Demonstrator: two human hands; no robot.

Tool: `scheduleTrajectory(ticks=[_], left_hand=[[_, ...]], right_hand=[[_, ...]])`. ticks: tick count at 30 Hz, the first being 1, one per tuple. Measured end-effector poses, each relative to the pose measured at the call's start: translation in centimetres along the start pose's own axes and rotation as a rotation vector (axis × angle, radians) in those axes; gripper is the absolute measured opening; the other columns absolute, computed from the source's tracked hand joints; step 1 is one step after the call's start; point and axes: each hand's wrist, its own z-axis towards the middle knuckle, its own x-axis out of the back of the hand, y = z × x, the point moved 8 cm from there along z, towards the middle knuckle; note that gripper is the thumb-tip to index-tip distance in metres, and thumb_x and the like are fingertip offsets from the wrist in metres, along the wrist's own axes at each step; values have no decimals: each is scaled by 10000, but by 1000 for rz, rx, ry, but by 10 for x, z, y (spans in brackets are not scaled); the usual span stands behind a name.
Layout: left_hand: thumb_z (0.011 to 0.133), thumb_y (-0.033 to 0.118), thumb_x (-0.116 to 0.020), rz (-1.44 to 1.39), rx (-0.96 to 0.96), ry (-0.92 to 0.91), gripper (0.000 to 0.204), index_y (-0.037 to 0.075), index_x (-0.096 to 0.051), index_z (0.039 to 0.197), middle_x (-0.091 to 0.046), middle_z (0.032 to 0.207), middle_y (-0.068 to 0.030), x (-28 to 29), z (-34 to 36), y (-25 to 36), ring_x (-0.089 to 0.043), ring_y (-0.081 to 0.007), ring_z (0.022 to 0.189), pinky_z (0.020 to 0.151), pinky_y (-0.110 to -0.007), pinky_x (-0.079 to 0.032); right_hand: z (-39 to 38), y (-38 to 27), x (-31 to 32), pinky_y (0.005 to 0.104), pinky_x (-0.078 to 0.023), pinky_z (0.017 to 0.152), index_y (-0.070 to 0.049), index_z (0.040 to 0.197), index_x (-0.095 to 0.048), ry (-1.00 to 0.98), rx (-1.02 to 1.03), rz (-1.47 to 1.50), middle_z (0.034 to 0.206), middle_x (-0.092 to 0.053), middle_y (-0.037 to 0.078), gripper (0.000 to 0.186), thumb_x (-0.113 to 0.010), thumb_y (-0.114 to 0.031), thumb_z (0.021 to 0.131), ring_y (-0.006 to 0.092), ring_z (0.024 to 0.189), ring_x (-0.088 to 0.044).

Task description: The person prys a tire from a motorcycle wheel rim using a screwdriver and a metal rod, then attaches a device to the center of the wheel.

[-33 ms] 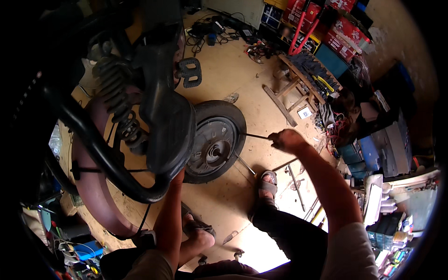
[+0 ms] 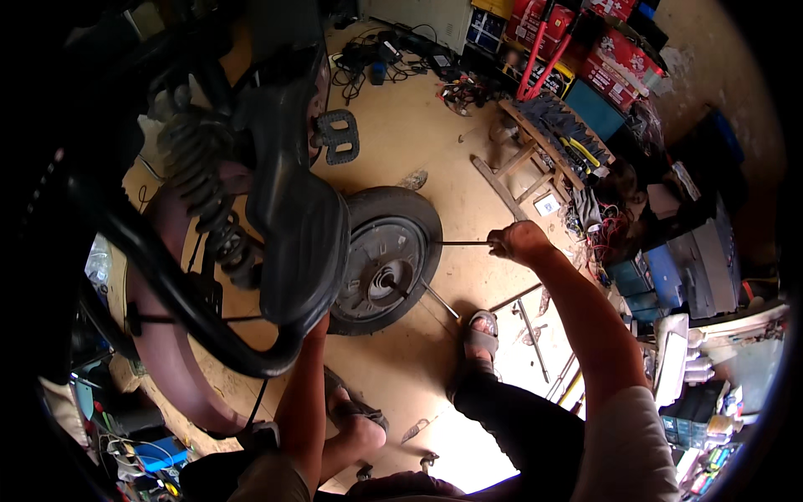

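Two hands busy here: right hand (image 2: 519,241) fisted tight on a thin rod (image 2: 464,243) poking at the wheel (image 2: 386,259) on the floor. Left hand's hidden behind the mudguard (image 2: 297,226), can't tell its grip. I'd keep that rod level.

right hand (image 2: 520,242) fisted, arm outstretched, left hand hidden

Up top a black pedal (image 2: 338,136) lies flat on the tan floor (image 2: 418,142), with a tangle of black cables (image 2: 376,58) spread just beyond it. Over to the right, a small wooden stool (image 2: 535,159) carries dark gloves and yellow-handled pliers, red cartons (image 2: 615,54) are stacked behind it, and blue crates (image 2: 669,272) sit along the wall.
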Motion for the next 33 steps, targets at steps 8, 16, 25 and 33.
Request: scheduleTrajectory(ticks=[8,16,25,33], left_hand=[[885,204,-861,-128,111,-78,611,-32,-613,1390,-617,1424,-149,6,-11,-29,-572,-256,1268,1108,-396,-431],[867,255,-882,-64,13,-38,638,-17,-621,1382,-618,1433,-161,3,-10,-35,-580,-292,1266,1096,-435,-429],[842,416,-880,33,112,-23,783,-35,-565,1399,-601,1422,-255,4,-33,12,-573,-418,1300,1078,-468,-444],[860,469,-819,308,225,-107,860,-90,-459,1405,-604,1333,-337,-13,-50,-35,-617,-499,1193,1004,-512,-521]], right_hand=[[78,34,-76,534,-422,993,-176,808,-764,410,-344,-108,913,-725,77,146,-639,-202,878,320,952,-656],[5,-17,-141,450,-602,769,-73,858,-810,-591,118,-15,870,-770,163,207,-727,-238,763,374,864,-751],[-257,-52,-3,407,-601,770,-119,988,-777,-153,-326,313,970,-775,129,159,-726,-215,872,294,892,-761],[-373,-221,115,348,-572,803,-26,1010,-737,291,105,761,956,-747,133,170,-728,-185,949,279,869,-737]])
